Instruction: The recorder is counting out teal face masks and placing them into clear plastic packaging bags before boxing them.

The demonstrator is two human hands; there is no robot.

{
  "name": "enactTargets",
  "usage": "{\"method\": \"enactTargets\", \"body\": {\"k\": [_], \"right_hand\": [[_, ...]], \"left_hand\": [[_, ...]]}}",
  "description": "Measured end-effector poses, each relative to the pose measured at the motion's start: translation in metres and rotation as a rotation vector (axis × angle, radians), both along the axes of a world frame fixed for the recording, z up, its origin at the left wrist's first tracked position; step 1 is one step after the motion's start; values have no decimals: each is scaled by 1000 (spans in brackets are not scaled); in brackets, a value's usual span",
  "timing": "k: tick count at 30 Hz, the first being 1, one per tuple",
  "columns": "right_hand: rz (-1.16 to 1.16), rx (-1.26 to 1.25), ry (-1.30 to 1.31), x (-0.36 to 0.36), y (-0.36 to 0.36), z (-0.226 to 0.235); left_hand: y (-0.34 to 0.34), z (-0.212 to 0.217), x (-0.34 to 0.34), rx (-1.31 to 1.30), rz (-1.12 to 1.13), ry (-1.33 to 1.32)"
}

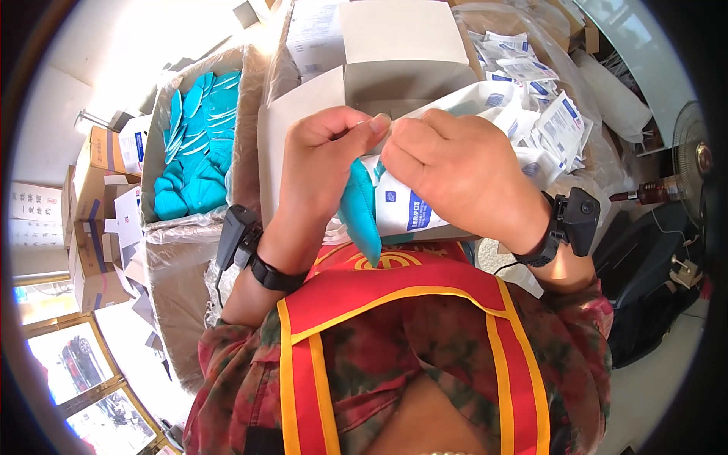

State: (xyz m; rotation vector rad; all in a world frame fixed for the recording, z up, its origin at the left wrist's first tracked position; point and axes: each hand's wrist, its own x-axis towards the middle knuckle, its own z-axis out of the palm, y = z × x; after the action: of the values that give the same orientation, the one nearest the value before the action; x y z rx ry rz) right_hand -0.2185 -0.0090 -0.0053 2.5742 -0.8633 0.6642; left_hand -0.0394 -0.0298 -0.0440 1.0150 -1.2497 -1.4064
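Observation:
A folded teal face mask (359, 211) hangs beneath my left hand (324, 148), which is closed with thumb and fingertips pinched. My right hand (455, 159) is closed around the upper part of a white packet (403, 206) with a blue printed panel. Mask and packet sit side by side, the mask's right edge touching or partly inside the packet; the exact overlap is hidden by my fingers. The fingertips of both hands nearly meet above them. Behind my hands stands a white cardboard box (302, 97) with its flaps raised.
At left, a plastic-lined carton (241, 114) holds many loose teal masks (199, 144). White packets (557, 125) pile up at right in clear plastic. Farther right are a fan (691, 155) and a black bag (644, 280). Brown cartons (95, 163) stack at far left.

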Motion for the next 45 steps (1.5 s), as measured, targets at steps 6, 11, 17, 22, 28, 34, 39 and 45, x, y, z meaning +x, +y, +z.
{"method": "enactTargets", "body": {"k": [6, 11, 17, 22, 28, 34, 39, 45], "right_hand": [[-6, -6, 173, -3, 4, -3], [5, 40, 217, -6, 6, -7], [44, 120, 209, -12, 12, -5], [-81, 365, -155, -34, 1, 4], [-111, 478, -356, -47, -7, 4], [-33, 530, -328, -43, -7, 6], [-4, 554, -316, -39, -7, 8], [-30, 544, -366, -63, 10, 12]], "left_hand": [[-8, -16, -14, 68, 1, 92], [-14, -26, -18, 79, -17, 45], [-16, -30, -22, 88, -9, -6], [-18, -11, -9, -62, 84, 30], [-12, 1, -1, -270, 10, -50], [-6, 18, 3, -264, -232, -241], [-7, 21, 5, -337, -234, -433], [-18, 3, 17, -142, -198, -206]]}}
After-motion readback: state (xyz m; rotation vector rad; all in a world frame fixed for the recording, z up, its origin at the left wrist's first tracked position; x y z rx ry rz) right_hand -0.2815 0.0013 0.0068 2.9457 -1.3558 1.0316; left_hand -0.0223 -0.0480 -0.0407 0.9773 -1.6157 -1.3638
